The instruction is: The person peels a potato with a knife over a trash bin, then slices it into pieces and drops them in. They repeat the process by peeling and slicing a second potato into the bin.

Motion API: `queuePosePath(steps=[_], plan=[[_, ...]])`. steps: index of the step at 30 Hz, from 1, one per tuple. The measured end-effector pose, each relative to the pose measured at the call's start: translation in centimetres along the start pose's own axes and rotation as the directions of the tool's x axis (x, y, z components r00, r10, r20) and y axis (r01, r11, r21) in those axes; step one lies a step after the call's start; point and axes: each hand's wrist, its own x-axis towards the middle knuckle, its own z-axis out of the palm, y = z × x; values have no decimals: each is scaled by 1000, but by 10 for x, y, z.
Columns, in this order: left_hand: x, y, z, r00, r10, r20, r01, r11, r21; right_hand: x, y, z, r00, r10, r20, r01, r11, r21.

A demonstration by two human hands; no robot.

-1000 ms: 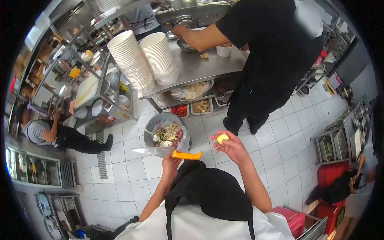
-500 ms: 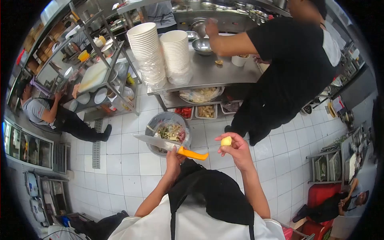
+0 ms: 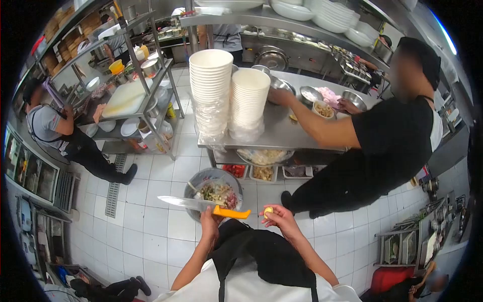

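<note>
Holding knife, blade out to the left, seen across the near side of tub; left hand closed round the blade end of its handle. Tub on floor, mixed chopped food in it. Cup stacks on worktop beyond. Right hand pinching yellow piece in fingertips. Co-worker reaching over worktop.

My right fingers cover part of the small yellow piece. The knife hides some of the bucket and its scraps. The picture's top edge cuts off the stacked white plates; labels on the shelves are too small to read.
</note>
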Motion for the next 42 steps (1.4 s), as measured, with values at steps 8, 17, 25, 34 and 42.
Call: queuePosePath(steps=[8,17,25,34,42], plan=[[30,32,6,999,-43,-29,44,999,10,65,-13,22,1000,5,-5,-6,996,-91],[51,31,-5,996,-25,-85,23,999,-25,99,6,11,994,83,-68,-93,982,-166],[38,29,-10,980,-24,-196,5,995,-95,129,18,-2,991,135,14,-128,967,-222],[34,30,-26,976,49,-211,-87,980,-177,158,25,5,986,155,66,-127,943,-308],[42,38,-39,974,-13,-225,-15,992,-123,159,28,-8,992,2,-129,-52,920,-389]])
